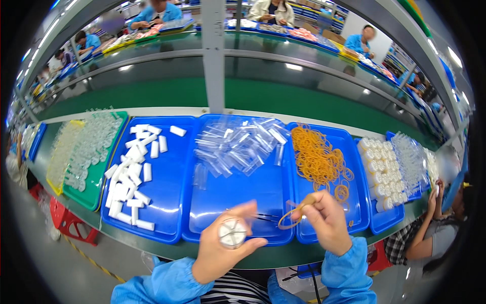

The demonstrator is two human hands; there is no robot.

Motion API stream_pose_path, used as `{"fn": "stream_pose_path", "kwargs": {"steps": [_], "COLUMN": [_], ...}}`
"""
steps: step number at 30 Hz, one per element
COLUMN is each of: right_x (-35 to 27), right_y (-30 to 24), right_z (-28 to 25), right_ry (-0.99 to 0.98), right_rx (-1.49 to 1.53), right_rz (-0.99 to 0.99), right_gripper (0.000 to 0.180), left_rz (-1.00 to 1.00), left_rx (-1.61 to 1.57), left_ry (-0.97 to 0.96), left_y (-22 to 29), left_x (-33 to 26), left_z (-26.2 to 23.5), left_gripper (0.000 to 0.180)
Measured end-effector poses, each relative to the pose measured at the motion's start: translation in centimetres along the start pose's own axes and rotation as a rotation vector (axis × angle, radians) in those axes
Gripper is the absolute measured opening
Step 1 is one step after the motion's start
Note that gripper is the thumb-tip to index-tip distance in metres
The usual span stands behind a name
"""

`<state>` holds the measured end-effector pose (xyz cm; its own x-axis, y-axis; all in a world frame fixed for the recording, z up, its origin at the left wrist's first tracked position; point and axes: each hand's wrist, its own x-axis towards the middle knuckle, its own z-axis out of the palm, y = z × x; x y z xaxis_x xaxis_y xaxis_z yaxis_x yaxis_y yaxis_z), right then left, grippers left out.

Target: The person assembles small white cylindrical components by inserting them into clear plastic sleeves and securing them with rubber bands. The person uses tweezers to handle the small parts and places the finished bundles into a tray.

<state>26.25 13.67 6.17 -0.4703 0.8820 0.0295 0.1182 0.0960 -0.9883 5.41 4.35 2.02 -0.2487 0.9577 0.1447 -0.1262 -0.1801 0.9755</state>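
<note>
My left hand (224,243) is closed around a white cylinder (232,233), its round end facing up with dark lines dividing it into wedges. The thumb and fingers of my right hand (326,218) pinch a tan rubber band (289,217), which hangs as a loop toward the left. Between the two hands, dark thin tweezers (266,217) lie in the middle blue tray (238,195). Many clear plastic sleeves (240,144) are heaped at that tray's far end. Beyond my right hand, a pile of tan rubber bands (316,154) fills much of another blue tray (358,215).
White rectangular pieces (129,177) lie in the left blue tray (169,213). Further left, a green tray (98,192) holds clear plastic parts (93,147). White capped bottles (379,172) stand at right. A grey post (213,61) rises behind the trays; a person (430,223) sits at right.
</note>
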Motion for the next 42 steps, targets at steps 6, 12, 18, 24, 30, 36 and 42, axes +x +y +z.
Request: {"fn": "stream_pose_path", "kwargs": {"steps": [6, 12, 18, 24, 30, 36, 42], "right_x": [0.5, 1.0, 2.0, 0.7, -1.7, -1.7, 0.8], "right_y": [-0.3, 0.1, 2.4, 1.2, -1.5, -2.4, -2.7], "right_z": [3.2, 4.9, 5.1, 6.1, 8.1, 9.8, 8.8], "right_ry": [-0.123, -0.007, 0.027, 0.121, -0.052, 0.034, -0.401], "right_rx": [-0.079, -0.16, -0.916, -0.413, 0.085, 0.577, -0.463], "right_rz": [-0.086, -0.04, -0.556, -0.198, -0.111, -0.148, -0.681], "right_gripper": [0.012, 0.011, 0.008, 0.012, 0.023, 0.046, 0.076], "left_rz": [-0.068, -0.107, -0.022, -0.076, -0.07, -0.418, -0.379], "left_rx": [0.096, 0.125, 0.154, 0.089, -0.072, -0.411, 0.108], "left_ry": [-0.09, 0.106, 0.211, 0.094, -0.132, -0.228, -0.516], "left_y": [0.7, 0.6, 0.5, 1.8, 1.4, 2.9, 2.6], "left_x": [1.4, 0.7, 0.1, -0.4, -1.0, -2.0, -2.2], "left_z": [-0.3, -2.8, -4.1, -4.6, -3.2, -3.6, -5.2], "left_gripper": [0.021, 0.019, 0.018, 0.021, 0.028, 0.018, 0.025]}}
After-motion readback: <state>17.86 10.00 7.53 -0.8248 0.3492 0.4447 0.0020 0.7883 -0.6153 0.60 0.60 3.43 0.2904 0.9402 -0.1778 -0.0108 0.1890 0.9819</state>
